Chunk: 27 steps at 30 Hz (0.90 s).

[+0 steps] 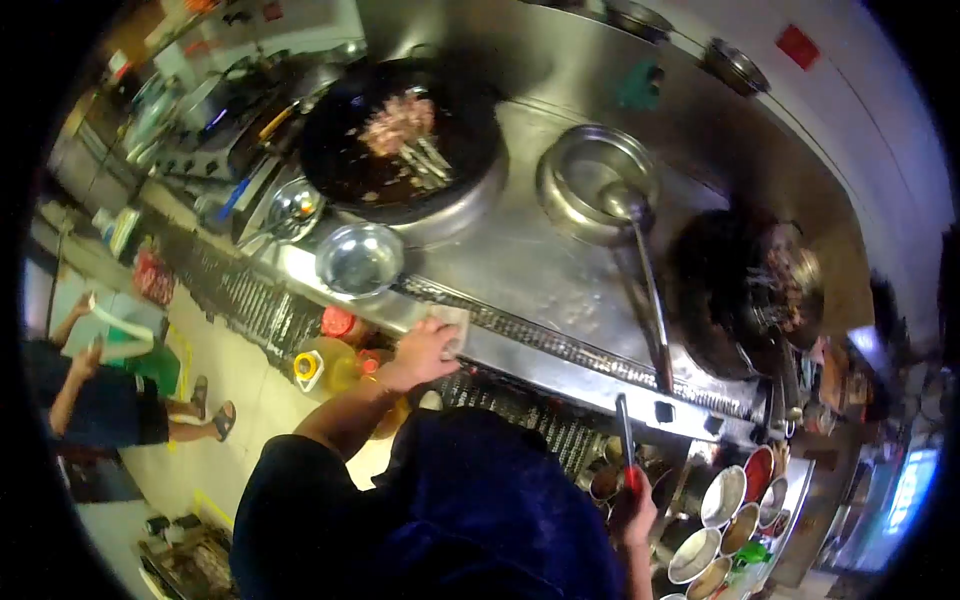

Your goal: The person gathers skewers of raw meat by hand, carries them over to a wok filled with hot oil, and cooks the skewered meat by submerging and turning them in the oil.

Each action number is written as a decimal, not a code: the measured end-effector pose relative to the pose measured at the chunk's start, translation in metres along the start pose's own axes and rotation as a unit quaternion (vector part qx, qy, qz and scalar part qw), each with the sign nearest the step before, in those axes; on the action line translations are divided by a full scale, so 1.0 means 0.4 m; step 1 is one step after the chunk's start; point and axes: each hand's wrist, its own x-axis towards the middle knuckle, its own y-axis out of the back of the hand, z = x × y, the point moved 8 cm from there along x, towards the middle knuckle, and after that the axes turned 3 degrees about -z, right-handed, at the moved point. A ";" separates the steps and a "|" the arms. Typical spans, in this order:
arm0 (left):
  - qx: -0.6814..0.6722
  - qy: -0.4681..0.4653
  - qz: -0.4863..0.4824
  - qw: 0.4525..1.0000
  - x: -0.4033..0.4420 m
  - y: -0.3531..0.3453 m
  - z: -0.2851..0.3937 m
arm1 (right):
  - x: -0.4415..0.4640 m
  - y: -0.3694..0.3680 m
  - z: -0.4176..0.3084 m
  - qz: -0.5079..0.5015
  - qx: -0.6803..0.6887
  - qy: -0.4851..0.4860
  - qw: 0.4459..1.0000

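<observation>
Shiny metal makes up the long desk (500,235), the biggest thing here. At its far left part sits a big black wok (340,150) with chopped meat (400,125) in it. Another dark wok (700,290) sits at the right, with more food inside. Off to the left, well apart, a person in dark clothes (100,400) stands on the floor, holding something long and pale. Between the woks is a round metal pot (560,200). A long ladle (650,285) rests in it, and its handle reaches across to the near edge, so it is in the way there. A big yellow jug (335,366) and a red-topped tub (340,321) crowd the left arm. A glassy bowl (360,262) sits near the edge, just below the big wok. Lots of little bowls (723,497) bunch up by the right hand (632,508). That hand is closed around a thin dark tool with a red part (627,440). The left hand (428,352) presses a small grey cloth (452,325) on the desk edge.
</observation>
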 end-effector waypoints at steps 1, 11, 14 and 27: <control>-0.018 -0.035 0.018 0.999 -0.010 0.013 -0.001 | 0.028 -0.046 -0.027 -0.030 -0.015 0.025 0.999; 0.016 -0.041 0.349 0.936 0.008 0.526 -0.345 | 0.225 -0.247 -0.318 -0.038 0.153 0.048 0.986; 0.064 -0.078 0.340 0.935 0.081 0.591 -0.382 | 0.232 -0.317 -0.359 -0.076 0.219 0.016 0.973; 0.165 -0.053 0.182 0.968 0.268 0.565 -0.452 | 0.142 -0.384 -0.426 -0.062 0.189 -0.022 0.980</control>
